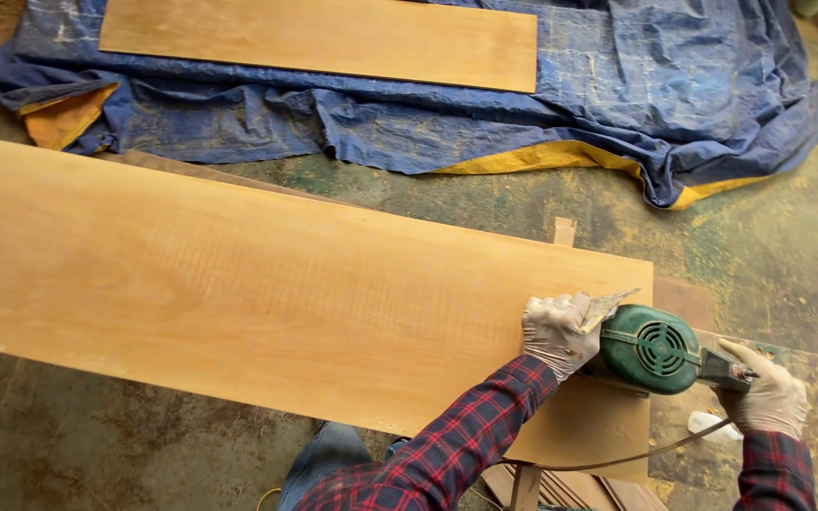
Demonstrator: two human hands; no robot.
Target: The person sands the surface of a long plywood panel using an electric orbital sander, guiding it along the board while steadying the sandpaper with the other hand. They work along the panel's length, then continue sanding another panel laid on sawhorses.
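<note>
Left hand [557,333], gloved, is clamped down on the front of the green power sander [650,348], fingers curled over the nose with a sheet of sandpaper [606,307] sticking up just beside the knuckles; right hand [767,390], also gloved, is wrapped around the dark rear handle [726,369] of the same tool, grip closed on it; both sleeves are red-and-dark plaid; sander sits flat on the near right end of the long wooden board [239,293], close to the board's right edge, round vented motor housing facing up; a thin cord [636,457] trails from the tool down under the right wrist and across the board's near corner; a small white object [712,426] lies just below the right hand, can't tell what it is; board runs diagonally from upper left to lower right and rests raised above the floor [788,255], which is stained green-brown concrete dusted with sawdust; a bit of blue denim at the knee [328,454] shows below the board's near edge; beyond the board, well apart, a crumpled blue tarp [674,104] with yellow underside is spread on the floor; 1 second, smaller board [324,38] lies flat on top of that tarp.
</note>
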